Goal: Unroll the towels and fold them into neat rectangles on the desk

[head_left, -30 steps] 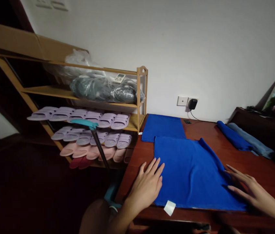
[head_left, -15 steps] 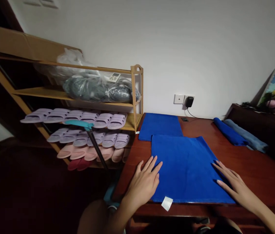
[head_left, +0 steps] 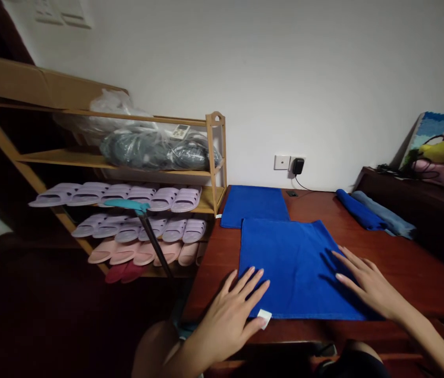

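A blue cloth (head_left: pixel 293 268) lies spread flat at the front of the reddish wooden table (head_left: pixel 411 278), a white tag (head_left: pixel 264 318) at its near left edge. My left hand (head_left: pixel 232 315), fingers spread, is over the cloth's near left corner with the thumb by the tag. At the cloth's right side is my right hand (head_left: pixel 367 283), its fingers stretched out and apart; whether they touch the fabric I cannot tell. Neither hand grips anything. Behind, a second blue cloth (head_left: pixel 255 205) lies flat, its near edge partly covered by the first.
Rolled blue (head_left: pixel 361 210) and grey-blue cloths (head_left: pixel 385 214) lie at the table's back right. On the left stands a wooden rack (head_left: pixel 211 157) with several slippers (head_left: pixel 162 199) and a teal-topped pole (head_left: pixel 153 231) before it. A black plug adapter (head_left: pixel 298 166) sits in the wall socket.
My left hand has moved toward the near edge and the tag, its fingers further over the cloth. My right hand has shifted slightly inward. The view has turned a little.
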`<state>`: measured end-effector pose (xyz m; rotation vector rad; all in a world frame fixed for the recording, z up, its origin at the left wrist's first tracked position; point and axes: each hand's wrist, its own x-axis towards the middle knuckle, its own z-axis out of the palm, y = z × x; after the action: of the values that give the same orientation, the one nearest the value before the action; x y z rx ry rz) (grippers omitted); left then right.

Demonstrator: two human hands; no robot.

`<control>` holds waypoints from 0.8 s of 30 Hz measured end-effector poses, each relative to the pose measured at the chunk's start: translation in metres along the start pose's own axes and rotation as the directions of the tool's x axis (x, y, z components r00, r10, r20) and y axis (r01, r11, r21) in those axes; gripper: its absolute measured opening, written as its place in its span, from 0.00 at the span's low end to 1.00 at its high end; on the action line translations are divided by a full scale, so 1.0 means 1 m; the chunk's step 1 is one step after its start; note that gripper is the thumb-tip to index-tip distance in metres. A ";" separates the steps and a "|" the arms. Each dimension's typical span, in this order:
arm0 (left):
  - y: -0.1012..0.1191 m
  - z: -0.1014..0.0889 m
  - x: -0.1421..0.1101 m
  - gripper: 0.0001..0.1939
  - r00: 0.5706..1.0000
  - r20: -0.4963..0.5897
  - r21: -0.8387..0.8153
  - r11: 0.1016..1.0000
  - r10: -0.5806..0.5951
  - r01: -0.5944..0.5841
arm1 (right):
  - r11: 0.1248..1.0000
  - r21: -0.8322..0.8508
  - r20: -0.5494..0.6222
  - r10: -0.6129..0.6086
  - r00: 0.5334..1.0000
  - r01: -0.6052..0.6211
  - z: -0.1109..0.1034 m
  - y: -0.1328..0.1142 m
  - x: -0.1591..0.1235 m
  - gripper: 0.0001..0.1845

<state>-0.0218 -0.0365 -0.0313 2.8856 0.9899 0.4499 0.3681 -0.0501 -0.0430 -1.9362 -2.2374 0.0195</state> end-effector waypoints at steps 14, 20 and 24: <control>-0.010 0.004 -0.007 0.34 0.998 0.057 -0.012 0.999 0.034 -0.033 | 0.976 -0.039 0.039 0.214 0.976 -0.213 0.034 0.039 0.102 0.45; -0.014 -0.001 -0.011 0.33 0.995 0.086 0.002 0.999 0.041 -0.041 | 0.999 0.031 0.024 -0.022 0.999 0.022 0.025 -0.008 0.060 0.40; -0.012 0.003 -0.010 0.33 0.995 0.095 0.088 0.996 0.024 -0.032 | 0.992 0.020 0.049 -0.125 0.991 0.124 0.035 -0.023 0.031 0.40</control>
<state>-0.0357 -0.0328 -0.0383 2.9714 0.9804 0.2750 0.3366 -0.0190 -0.0703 -1.8032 -2.3787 0.0708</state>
